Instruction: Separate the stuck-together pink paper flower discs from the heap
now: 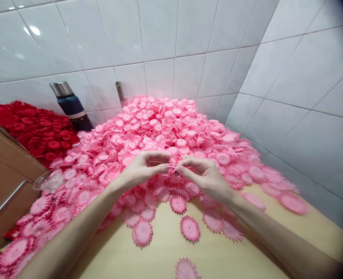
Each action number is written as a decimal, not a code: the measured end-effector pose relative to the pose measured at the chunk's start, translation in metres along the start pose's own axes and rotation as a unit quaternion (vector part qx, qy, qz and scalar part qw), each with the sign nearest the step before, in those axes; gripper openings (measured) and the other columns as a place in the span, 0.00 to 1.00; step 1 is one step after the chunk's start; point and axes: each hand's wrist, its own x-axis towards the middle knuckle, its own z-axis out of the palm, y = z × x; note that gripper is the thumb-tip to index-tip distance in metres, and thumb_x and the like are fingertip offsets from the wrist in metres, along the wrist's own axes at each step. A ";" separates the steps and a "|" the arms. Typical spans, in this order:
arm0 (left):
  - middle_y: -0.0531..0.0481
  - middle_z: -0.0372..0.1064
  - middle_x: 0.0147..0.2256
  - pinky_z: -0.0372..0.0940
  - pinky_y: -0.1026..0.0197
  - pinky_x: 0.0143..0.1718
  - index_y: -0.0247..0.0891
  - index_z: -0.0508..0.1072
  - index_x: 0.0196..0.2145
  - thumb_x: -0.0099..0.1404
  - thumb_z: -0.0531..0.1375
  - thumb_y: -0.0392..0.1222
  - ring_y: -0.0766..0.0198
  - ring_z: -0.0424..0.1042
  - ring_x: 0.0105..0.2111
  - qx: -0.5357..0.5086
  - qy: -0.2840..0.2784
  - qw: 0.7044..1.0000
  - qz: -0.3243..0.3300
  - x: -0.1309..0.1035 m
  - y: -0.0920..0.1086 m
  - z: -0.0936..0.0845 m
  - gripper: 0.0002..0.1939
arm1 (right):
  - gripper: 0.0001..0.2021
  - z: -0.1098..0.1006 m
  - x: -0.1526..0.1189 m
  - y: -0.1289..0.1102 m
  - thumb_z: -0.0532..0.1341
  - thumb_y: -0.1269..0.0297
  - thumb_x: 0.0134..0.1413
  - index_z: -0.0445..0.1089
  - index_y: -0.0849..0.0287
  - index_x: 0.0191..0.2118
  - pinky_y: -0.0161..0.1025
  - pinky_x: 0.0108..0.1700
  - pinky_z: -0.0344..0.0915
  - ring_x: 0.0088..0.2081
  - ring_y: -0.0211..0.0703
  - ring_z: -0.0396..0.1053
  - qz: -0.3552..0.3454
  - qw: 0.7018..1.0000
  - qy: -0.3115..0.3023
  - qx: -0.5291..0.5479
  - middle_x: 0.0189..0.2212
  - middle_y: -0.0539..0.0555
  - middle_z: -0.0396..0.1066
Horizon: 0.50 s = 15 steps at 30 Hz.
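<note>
Over the near slope of a broad heap of pink discs [160, 131], two bare hands meet; the left hand [148, 166] grasps a scalloped pink piece [172, 164] between thumb and fingers, its toothed edge turned towards the viewer; the right hand [208, 174] comes in from the other side, thumb and fingertips pinching the same piece at its right side; whether the piece is one layer or several is too small to tell. Below the hands, the pale, wood-coloured counter [162, 248] shows bare in a patch; on it a few loose discs lie flat and apart, one with a dark dot at its middle [190, 228], another to its left [142, 233], a third cut off by the bottom edge of the view [187, 268]; more trail away to the right, beyond the right forearm.

To the left, a dark blue bottle [72, 106] with a silver cap stands behind the heap; a pile of red pieces [40, 131] lies beside it; nearer, a clear plastic dish [52, 181] sits at the heap's edge, next to a brown cardboard box [9, 162]; behind everything rises a wall of white tiles [160, 31], with a small metal bracket [119, 92] against it.
</note>
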 end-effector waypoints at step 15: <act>0.46 0.76 0.35 0.67 0.61 0.40 0.33 0.78 0.34 0.57 0.68 0.41 0.63 0.73 0.36 0.024 0.009 1.000 0.010 -0.001 0.000 -0.001 0.09 | 0.07 0.001 0.001 0.000 0.67 0.59 0.53 0.74 0.57 0.33 0.40 0.40 0.69 0.34 0.41 0.71 0.014 1.000 0.014 0.013 0.31 0.51 0.74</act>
